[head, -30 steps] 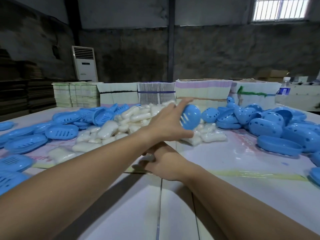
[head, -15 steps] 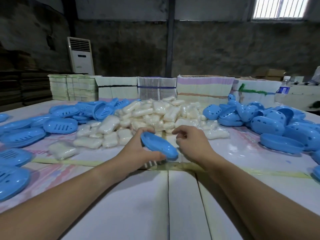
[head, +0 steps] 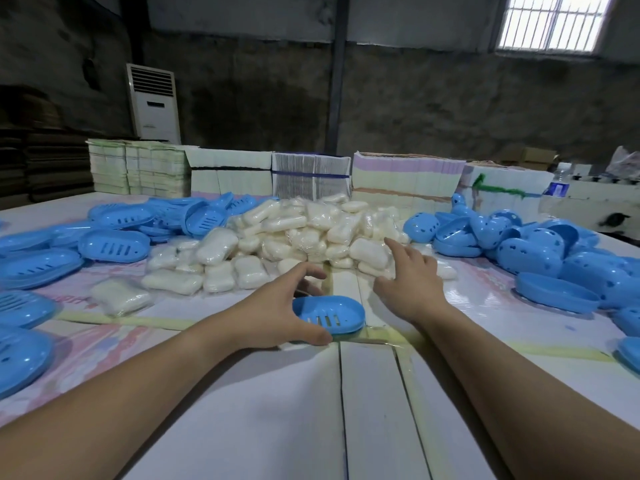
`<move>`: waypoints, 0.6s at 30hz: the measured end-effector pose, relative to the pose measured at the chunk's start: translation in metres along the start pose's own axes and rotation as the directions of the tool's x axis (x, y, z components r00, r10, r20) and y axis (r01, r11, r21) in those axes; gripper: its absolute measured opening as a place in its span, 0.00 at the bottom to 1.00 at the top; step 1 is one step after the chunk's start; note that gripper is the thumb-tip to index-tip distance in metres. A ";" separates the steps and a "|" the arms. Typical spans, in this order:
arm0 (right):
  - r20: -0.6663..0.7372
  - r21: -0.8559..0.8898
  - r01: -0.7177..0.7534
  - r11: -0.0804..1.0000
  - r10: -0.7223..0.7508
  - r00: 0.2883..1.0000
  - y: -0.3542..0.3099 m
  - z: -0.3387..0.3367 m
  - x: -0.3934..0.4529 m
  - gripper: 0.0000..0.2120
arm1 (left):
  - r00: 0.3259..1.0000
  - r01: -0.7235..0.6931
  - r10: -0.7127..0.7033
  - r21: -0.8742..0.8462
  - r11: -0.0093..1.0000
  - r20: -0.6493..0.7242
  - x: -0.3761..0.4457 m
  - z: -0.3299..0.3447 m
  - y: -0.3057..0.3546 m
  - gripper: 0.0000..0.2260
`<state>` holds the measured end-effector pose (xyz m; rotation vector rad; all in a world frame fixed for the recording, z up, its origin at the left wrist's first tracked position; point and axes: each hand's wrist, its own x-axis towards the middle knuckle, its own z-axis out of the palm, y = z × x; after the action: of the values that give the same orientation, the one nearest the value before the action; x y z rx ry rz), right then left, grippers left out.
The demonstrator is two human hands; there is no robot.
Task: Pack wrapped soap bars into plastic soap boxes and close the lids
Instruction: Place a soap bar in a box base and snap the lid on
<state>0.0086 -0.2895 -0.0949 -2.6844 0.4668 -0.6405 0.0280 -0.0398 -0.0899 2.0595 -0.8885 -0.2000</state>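
1. The left hand (head: pixel 277 306) curls thumb and fingers round a blue soap box (head: pixel 329 314) that sits on the white table (head: pixel 277 410) just in front of the soap pile (head: pixel 304 237). The thumb lies along the near rim and the fingers wrap the far side.
2. The right hand (head: pixel 405 275) reaches toward the pile with its fingers spread apart and holding nothing; the forefinger points at a wrapped bar (head: pixel 369 252) at the near right edge of the heap.
3. Judging by the slots showing on its top, the box may be lying slotted side up; if so, it needs turning or opening before a bar goes in.
4. Risk: the wrappers look slick and the bars lie loosely stacked, so a hasty grab could drag neighbours down or let the chosen bar slip.
5. Risk: the box is held at one end only, so pressing a bar in could tip or skate it across the smooth table.
6. Hard to tell: whether this box is a lid, a base, or both halves shut together. The left fingertips are partly hidden behind it.
7. The box halves heaped at left (head: pixel 114 245) and right (head: pixel 530 251) run off both edges, so their count is unknown.
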 end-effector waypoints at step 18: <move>-0.228 0.193 -0.122 0.974 0.165 0.960 -0.016 -0.011 0.016 0.14 | 0.997 0.003 -0.006 0.043 0.999 0.082 0.010 -0.012 -0.014 0.35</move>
<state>0.0201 -0.2841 -0.0733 -2.3896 0.6305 -0.9263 0.0478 -0.0338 -0.0912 2.1055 -0.9454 -0.2715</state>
